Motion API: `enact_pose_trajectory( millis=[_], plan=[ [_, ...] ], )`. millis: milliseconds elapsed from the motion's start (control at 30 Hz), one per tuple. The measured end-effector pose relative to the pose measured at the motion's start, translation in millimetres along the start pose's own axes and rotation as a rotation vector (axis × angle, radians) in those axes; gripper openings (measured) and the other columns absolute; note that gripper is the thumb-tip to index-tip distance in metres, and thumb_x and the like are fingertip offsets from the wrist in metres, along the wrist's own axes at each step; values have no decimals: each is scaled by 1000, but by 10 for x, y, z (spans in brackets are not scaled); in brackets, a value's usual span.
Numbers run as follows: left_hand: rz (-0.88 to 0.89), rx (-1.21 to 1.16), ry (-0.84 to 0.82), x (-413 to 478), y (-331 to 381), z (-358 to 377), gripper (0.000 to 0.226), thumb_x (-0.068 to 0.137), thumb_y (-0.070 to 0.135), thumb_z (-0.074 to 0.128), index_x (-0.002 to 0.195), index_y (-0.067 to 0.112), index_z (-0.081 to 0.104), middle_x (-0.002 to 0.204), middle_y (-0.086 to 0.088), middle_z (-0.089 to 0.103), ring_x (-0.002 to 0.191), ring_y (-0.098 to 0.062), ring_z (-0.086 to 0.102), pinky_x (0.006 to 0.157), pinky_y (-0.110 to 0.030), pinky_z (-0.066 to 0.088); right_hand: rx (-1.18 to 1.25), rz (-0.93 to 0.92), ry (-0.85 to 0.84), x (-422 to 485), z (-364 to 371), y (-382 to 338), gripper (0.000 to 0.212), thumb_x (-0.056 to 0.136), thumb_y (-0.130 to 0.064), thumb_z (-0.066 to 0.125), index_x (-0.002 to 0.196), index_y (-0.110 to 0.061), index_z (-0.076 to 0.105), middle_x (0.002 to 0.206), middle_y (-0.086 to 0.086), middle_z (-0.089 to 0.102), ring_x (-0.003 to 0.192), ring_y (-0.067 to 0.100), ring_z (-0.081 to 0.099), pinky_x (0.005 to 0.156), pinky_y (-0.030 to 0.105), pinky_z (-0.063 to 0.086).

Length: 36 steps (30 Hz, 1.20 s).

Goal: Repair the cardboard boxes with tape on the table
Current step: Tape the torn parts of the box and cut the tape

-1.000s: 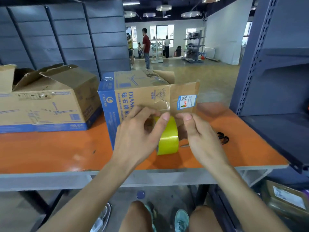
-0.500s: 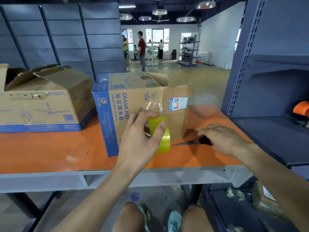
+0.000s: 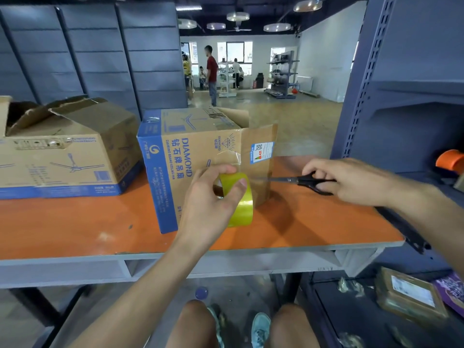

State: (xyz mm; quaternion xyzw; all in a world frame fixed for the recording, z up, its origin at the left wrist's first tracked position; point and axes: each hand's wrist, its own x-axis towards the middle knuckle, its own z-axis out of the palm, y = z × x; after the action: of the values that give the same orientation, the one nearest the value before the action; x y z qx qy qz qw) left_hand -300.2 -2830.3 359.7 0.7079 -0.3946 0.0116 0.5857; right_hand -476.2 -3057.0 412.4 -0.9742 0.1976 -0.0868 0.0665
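On the orange table a cardboard box is stood side-forward, the left hand is curled round a tape roll in front of it, and scissors are gripped in the right hand, seemingly to cut the tape.

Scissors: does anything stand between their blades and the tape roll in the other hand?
Nothing visible does. The scissors in the right hand point straight at the tape roll that the left hand grips.
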Motion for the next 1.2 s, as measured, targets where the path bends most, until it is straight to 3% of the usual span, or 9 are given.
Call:
enact_pose_trajectory(
  millis=[167,367,500,700,900,1067,1200],
  plan=[
    [-12,20,-9,-1,22,-15,27,91,39,73,117,34,70,111,13,56,81,0,53,77,-15,41,210,-61,-64,3,-294,-93,38,97,-21,65,113,-55,58,91,-16,66,82,7,61,82,33,52],
    [-10,-2,-28,28,12,-32,28,91,38,73,118,31,71,115,11,57,86,-1,57,77,-13,42,286,-73,-148,158,-311,-180,36,88,-32,77,113,-55,67,79,-17,65,69,3,55,66,16,42],
    [0,-1,-28,41,-2,-32,28,91,38,73,118,31,71,114,13,56,82,-1,55,76,-14,41,395,-49,-174,210,-302,-161,39,79,-36,81,112,-55,69,76,-11,57,73,10,55,76,27,41],
    [5,-36,-35,45,-17,-26,28,91,35,75,118,30,71,115,13,56,95,-9,62,83,-20,47,442,-44,-217,189,-339,-141,39,74,-43,78,111,-54,71,78,-4,53,73,11,54,80,29,40],
    [10,-58,-35,46,-37,-21,25,91,34,75,115,31,72,116,12,57,104,-10,63,92,-30,52,450,-47,-227,205,-349,-207,37,82,-32,79,111,-54,71,80,5,53,76,13,56,80,25,41],
    [9,-53,-35,46,-24,-33,27,90,36,75,116,31,72,116,13,56,103,-8,62,90,-27,50,476,-52,-243,242,-385,-254,39,84,-23,79,115,-47,73,74,4,60,68,11,61,78,22,48],
    [9,-46,-32,59,-3,-30,26,91,33,75,117,29,72,116,13,57,104,-7,62,92,-26,50,459,-49,-222,249,-384,-233,38,82,-26,80,115,-44,74,70,1,64,65,13,62,84,29,51]
  ],
)
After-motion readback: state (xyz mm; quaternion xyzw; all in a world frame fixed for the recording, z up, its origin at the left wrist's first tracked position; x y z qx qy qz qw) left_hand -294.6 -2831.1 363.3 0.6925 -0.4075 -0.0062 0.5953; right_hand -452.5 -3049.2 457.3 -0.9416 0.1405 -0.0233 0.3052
